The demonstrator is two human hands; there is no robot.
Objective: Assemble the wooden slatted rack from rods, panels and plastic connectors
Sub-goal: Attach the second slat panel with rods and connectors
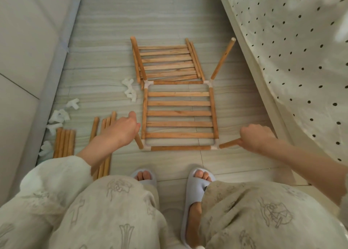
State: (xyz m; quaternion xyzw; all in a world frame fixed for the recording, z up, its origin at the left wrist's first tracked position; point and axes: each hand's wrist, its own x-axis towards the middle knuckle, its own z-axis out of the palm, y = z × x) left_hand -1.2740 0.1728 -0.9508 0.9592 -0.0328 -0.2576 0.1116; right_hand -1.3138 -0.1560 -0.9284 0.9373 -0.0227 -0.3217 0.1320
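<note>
Pale grey wood-grain floor tiles [113, 32] fill the view; a white wall panel [28, 41] runs along 9 o'clock and a cream black-dotted cloth [291, 51] hangs from 1 to 3 o'clock.

Partly built rack frame [178, 115] lies flat at centre: five slats across two side rails, with cross rods at 12 and 6 o'clock joined by white plastic corner connectors [147, 83]. An upright rod [223, 58] rises from the 1 o'clock corner, tilted outward toward the cloth. A second upright rod [138, 58] stands at the 11 o'clock corner.

Spare slatted panels [167, 62] lie stacked just beyond the frame at 12 o'clock, touching its far cross rod.

Left hand [122, 130], at the 7 o'clock corner: fingers curled round a short rod [139, 142] whose lower end meets the corner connector. Right hand [256, 137], at the 5 o'clock corner: fingers closed on another rod [228, 143] that points into that corner's connector.

Loose rods [64, 143] lie bundled at 8 o'clock; a second group [105, 128] lies partly under the left forearm. Loose white connectors [58, 116] are scattered along the wall at 9 o'clock, and more [129, 89] lie just left of the frame's far corner.

Grey slippers [195, 188] sit at 6 o'clock, knees in patterned fabric below.
</note>
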